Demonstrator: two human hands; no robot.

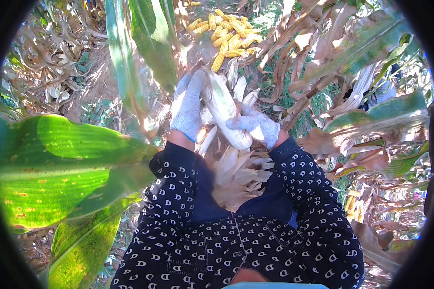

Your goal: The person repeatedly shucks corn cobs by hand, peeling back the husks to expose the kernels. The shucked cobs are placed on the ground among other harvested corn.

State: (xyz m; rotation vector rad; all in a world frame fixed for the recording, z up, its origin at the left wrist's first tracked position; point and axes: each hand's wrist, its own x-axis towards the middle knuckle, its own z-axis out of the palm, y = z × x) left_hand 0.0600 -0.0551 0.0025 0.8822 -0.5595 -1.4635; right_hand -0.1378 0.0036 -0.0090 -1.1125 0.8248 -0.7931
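Note:
An ear of corn in its pale husk [222,108] lies slantwise between my two gloved hands. My left hand [190,99], in a light grey knit glove, holds its upper, silk-covered end. Around the lower part of the same ear curl the fingers of my right hand [255,124], in a matching glove. Loose dry husks [238,175] lie below the ear, between my forearms. Several husk pieces [240,88] are on the ground just beyond my right hand.
A pile of husked yellow corn cobs [233,32] lies on the ground ahead. Large green corn leaves [65,162] reach in from the left, and dry corn stalks and leaves [376,126] crowd the right. More yellow cobs [354,206] show at lower right. Part of another person [381,92] shows behind leaves.

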